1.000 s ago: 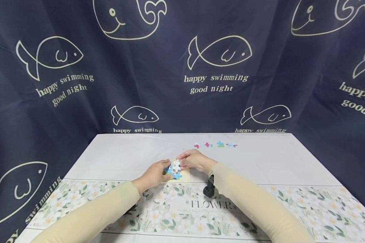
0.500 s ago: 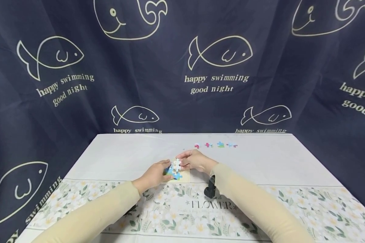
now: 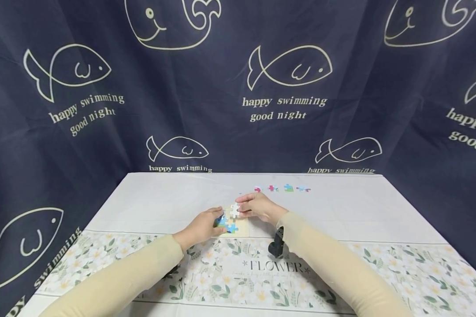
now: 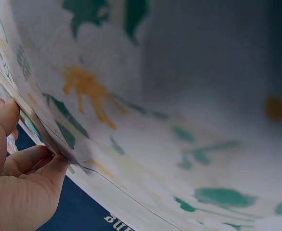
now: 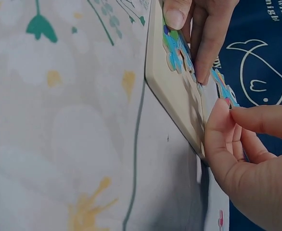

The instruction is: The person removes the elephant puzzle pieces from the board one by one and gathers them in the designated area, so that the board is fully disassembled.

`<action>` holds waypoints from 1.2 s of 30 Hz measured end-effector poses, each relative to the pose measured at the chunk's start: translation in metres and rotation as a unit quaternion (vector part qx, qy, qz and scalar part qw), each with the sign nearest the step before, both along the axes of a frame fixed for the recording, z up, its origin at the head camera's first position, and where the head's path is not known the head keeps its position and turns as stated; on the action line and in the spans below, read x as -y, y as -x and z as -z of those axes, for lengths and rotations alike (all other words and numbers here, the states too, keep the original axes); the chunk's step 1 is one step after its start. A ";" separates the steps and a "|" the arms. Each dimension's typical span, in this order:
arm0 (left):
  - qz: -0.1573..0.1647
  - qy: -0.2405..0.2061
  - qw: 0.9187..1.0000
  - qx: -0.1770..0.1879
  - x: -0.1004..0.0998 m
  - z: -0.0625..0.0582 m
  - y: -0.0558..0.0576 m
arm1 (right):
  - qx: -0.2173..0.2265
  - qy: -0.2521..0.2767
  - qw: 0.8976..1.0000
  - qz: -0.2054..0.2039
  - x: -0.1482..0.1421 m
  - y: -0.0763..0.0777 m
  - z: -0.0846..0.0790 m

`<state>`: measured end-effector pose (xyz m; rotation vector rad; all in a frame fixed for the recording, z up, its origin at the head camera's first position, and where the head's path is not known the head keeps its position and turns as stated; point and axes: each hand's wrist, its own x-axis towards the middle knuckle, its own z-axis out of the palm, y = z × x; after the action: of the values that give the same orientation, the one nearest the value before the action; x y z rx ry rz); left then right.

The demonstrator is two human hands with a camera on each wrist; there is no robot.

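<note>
A pale wooden puzzle board (image 3: 243,229) lies on the table before me, with several blue and green pieces (image 3: 232,228) on its left part. My left hand (image 3: 198,228) grips the board's left side, its thumb over the pieces in the right wrist view. Between thumb and fingertips, my right hand (image 3: 262,208) pinches a whitish jigsaw piece (image 3: 235,210) above the board's far part. The right wrist view shows the right thumb close to the board's edge (image 5: 174,108); the fingers hide part of the held piece.
Several loose jigsaw pieces (image 3: 288,188) in red, blue and green lie in a row farther back on the white table (image 3: 341,207). A floral cloth strip (image 3: 206,281) crosses the near side. Dark blue curtains (image 3: 230,88) stand behind and at both sides.
My right hand has shifted slightly away and to the right, carrying the pinched jigsaw piece with it. My left hand keeps its place on the board.
</note>
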<state>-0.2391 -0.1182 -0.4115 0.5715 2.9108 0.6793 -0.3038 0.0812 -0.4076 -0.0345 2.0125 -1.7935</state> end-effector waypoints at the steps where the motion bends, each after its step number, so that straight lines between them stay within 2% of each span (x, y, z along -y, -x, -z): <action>1: -0.001 0.000 1.000 0.001 0.000 0.000 0.000 | 0.000 0.003 1.000 0.001 0.000 0.000 0.001; 22: -0.008 0.006 1.000 0.012 -0.001 -0.001 -0.004 | -0.007 0.007 1.000 0.007 -0.019 0.002 -0.003; 32: -0.014 0.006 1.000 0.011 -0.001 0.000 -0.004 | -0.002 0.003 0.999 0.032 -0.032 0.012 0.004; 36: -0.011 0.009 1.000 0.007 -0.001 0.001 -0.003 | 0.005 -0.001 0.999 0.054 -0.039 0.017 0.007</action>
<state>-0.2364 -0.1173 -0.4120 0.5318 2.9115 0.6552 -0.3213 0.1203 -0.4149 0.0856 2.0447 -1.8522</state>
